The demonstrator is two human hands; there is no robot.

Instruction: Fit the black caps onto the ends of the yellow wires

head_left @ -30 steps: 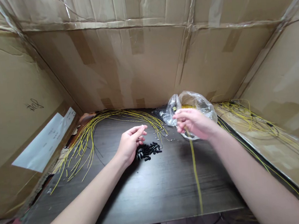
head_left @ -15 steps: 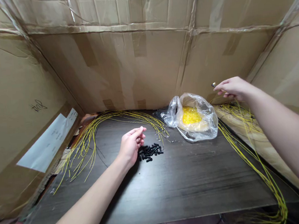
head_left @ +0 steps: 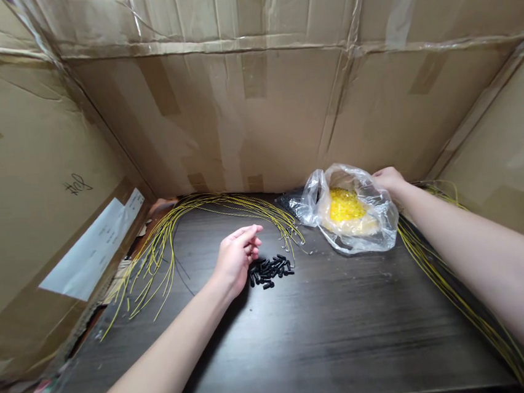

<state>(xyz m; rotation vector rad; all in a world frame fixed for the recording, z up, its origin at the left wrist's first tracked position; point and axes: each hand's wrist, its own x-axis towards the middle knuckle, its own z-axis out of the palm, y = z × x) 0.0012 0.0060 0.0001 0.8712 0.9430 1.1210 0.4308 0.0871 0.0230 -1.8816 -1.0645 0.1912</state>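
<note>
My left hand (head_left: 241,254) hovers just left of a small pile of black sleeves (head_left: 271,271), thumb and fingers pressed together in a pinch; anything inside is too hidden to make out. Over at the right, my right hand (head_left: 389,181) is behind the rim of a clear plastic bag (head_left: 361,241) holding small yellow pieces (head_left: 346,204). Its fingertips are hidden, so I cannot tell what they grip. A bundle of yellow wires (head_left: 428,261) runs from beside that bag along the table's right side, passing under my right forearm.
Another bunch of yellow wires (head_left: 161,255) arcs across the back left, its metal-tipped ends near the black pile. A dark bag (head_left: 289,201) sits left of the clear one. Cardboard walls (head_left: 217,120) enclose the dark table (head_left: 304,341); a white paper label (head_left: 84,250) is on the left wall.
My right hand has gone down and left, from above the right-hand wires to behind the clear bag. The small metal-ended piece at its fingertips is out of sight. My left hand keeps its pinch.
</note>
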